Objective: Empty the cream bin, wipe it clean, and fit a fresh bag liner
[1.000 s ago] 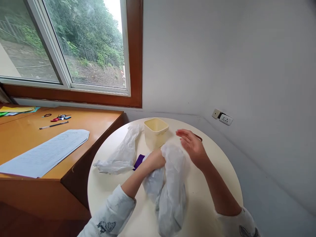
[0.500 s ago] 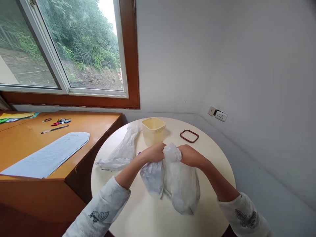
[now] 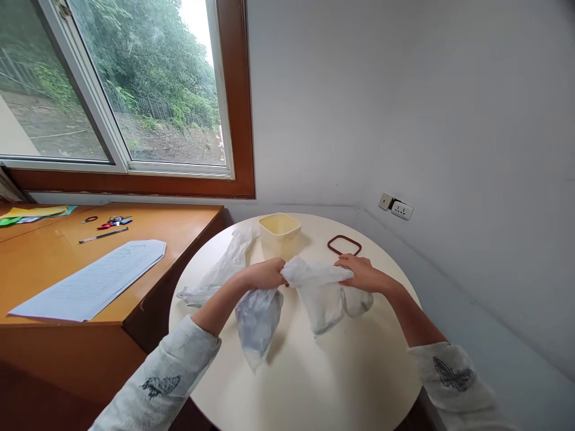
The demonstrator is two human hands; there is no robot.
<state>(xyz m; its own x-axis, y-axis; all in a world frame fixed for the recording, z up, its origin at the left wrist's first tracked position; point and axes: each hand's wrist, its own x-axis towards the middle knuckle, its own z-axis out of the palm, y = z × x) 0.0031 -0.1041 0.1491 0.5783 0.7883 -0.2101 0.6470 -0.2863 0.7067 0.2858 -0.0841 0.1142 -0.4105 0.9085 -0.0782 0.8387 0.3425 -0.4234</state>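
Over the round table, a thin white plastic bag (image 3: 321,293) is stretched between my two hands. My left hand (image 3: 267,274) is closed on its left end. With thumb and fingers, my right hand (image 3: 363,275) grips the right end. Below my left hand hangs a second plastic bag (image 3: 259,323) with something pale inside; I cannot make out its contents. Another crumpled plastic bag (image 3: 224,266) lies on the left of the table. A pale yellow plastic container (image 3: 279,239) stands beyond my hands, its top uncovered. Just past my right hand lies a brown rectangular ring (image 3: 332,249).
The white round table (image 3: 314,389) stands against the wall. To its left is a wooden desk (image 3: 188,221) with paper sheets (image 3: 94,278), a pen (image 3: 103,235), scissors (image 3: 114,222) and coloured papers (image 3: 36,212). A wall socket (image 3: 401,209) is at the right.
My hands have moved apart, left hand leftward and right hand rightward. The white bag's gathered top is now spread wide between them, and its lower part has swung upward. The second bag shifted left.
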